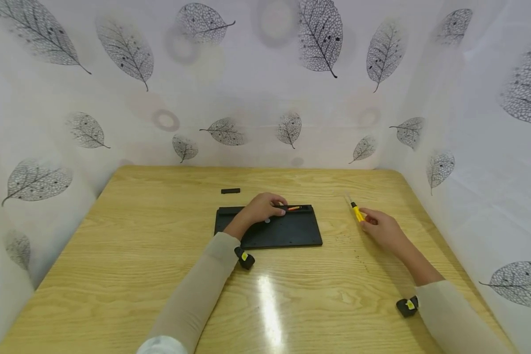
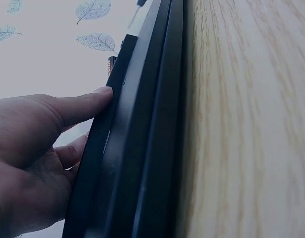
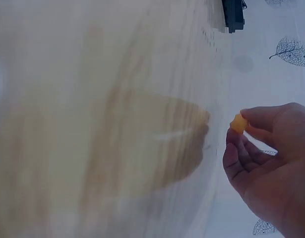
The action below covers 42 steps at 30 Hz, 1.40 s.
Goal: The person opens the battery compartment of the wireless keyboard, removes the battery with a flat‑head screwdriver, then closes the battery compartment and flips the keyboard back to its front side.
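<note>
Head view: the left hand (image 1: 261, 207) pinches the keyboard (image 1: 287, 232) at its far edge, probably to steady it underside-up with the battery (image 1: 294, 208) exposed; its long axis runs left to right. To its right, the right hand (image 1: 384, 229) pinches the screwdriver (image 1: 357, 211) near its butt, likely leaving the shaft free, tip pointing far and slightly left.

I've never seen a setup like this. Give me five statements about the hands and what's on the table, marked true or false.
1. The right hand holds a yellow-handled tool. True.
2. The left hand touches the black panel. True.
3. The small black strip lies on top of the black panel. False: it lies apart, on the table.
4. The yellow-handled tool touches the black panel. False: they are apart.
5. The backdrop is plain. False: it is printed with leaves.
</note>
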Motion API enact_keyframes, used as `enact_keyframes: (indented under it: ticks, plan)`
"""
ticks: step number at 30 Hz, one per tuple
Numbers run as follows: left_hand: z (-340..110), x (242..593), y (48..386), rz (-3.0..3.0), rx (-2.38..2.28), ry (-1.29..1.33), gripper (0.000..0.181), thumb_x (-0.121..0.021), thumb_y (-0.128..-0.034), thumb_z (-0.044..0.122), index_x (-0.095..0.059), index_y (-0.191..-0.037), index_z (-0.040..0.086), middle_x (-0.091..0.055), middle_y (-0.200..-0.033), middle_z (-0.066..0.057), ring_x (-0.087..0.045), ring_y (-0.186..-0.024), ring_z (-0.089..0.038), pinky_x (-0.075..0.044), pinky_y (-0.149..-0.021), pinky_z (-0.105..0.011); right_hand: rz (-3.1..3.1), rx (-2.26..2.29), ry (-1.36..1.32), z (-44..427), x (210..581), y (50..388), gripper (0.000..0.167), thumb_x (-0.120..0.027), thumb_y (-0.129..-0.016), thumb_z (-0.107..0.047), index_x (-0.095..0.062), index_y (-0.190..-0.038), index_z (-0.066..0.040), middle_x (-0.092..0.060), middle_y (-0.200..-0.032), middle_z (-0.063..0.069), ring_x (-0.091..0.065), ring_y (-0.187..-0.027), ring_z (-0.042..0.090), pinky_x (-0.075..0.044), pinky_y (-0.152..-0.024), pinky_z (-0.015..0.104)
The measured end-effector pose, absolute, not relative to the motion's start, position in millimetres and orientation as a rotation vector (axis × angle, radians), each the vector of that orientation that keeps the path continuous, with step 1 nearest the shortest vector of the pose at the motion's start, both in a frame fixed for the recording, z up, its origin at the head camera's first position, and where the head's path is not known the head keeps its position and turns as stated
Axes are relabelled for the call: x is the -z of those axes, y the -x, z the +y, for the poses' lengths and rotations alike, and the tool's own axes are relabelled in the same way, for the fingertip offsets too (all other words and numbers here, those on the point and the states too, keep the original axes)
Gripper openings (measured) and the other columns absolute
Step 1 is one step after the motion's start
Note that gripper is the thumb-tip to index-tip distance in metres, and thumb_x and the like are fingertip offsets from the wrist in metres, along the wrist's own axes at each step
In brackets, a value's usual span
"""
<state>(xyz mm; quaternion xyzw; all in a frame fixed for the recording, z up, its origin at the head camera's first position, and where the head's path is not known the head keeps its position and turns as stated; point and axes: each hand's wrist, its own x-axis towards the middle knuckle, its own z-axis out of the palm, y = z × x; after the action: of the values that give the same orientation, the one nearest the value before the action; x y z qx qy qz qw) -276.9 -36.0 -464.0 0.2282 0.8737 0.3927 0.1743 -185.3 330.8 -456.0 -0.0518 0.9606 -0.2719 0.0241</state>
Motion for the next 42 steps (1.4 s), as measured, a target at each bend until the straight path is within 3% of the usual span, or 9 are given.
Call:
enact_keyframes:
  ticks: [7, 23, 30, 42]
  plan:
    - [-35.6, 465.5, 278.2, 2.443, -1.122, -0.626, 0.033, -0.067, -0.0983, 0.026, -0.067, -0.130, 0.021, -0.060, -0.136, -0.012, -0.064, -0.105, -0.025, -0.055, -0.065, -0.031, 3.005, 0.761, 0.117, 342.2, 453.4, 176.9, 0.049, -0.058, -0.099, -0.010, -0.047, -0.142, 0.013, -0.062, -0.100, 0.021, -0.050, -0.075, 0.021, -0.041, -0.062, 0.030]
    - [-35.5, 459.5, 275.7, 2.473, -1.097, -0.626, 0.033, -0.068, -0.0982, 0.026, -0.067, -0.131, 0.021, -0.061, -0.135, -0.011, -0.063, -0.110, -0.025, -0.054, -0.071, -0.032, 3.008, 0.695, 0.152, 346.0, 451.7, 171.3, 0.050, -0.061, -0.097, -0.011, -0.049, -0.138, 0.014, -0.061, -0.094, 0.019, -0.053, -0.075, 0.023, -0.044, -0.065, 0.034]
    - [-36.2, 460.9, 274.7, 2.460, -1.111, -0.628, 0.033, -0.068, -0.0981, 0.026, -0.067, -0.130, 0.020, -0.061, -0.134, -0.012, -0.064, -0.103, -0.024, -0.054, -0.067, -0.031, 2.996, 0.690, 0.137, 345.4, 453.1, 171.0, 0.052, -0.063, -0.097, -0.013, -0.048, -0.139, 0.014, -0.062, -0.096, 0.020, -0.057, -0.078, 0.024, -0.046, -0.065, 0.034]
    - [-35.6, 462.4, 276.2, 2.495, -1.080, -0.645, 0.032, -0.068, -0.0980, 0.028, -0.068, -0.129, 0.022, -0.062, -0.134, -0.009, -0.060, -0.119, -0.027, -0.053, -0.085, -0.038, 3.005, 0.676, 0.113, 345.2, 449.5, 175.2, 0.053, -0.060, -0.100, -0.018, -0.048, -0.139, 0.015, -0.061, -0.097, 0.021, -0.057, -0.077, 0.025, -0.043, -0.060, 0.032]
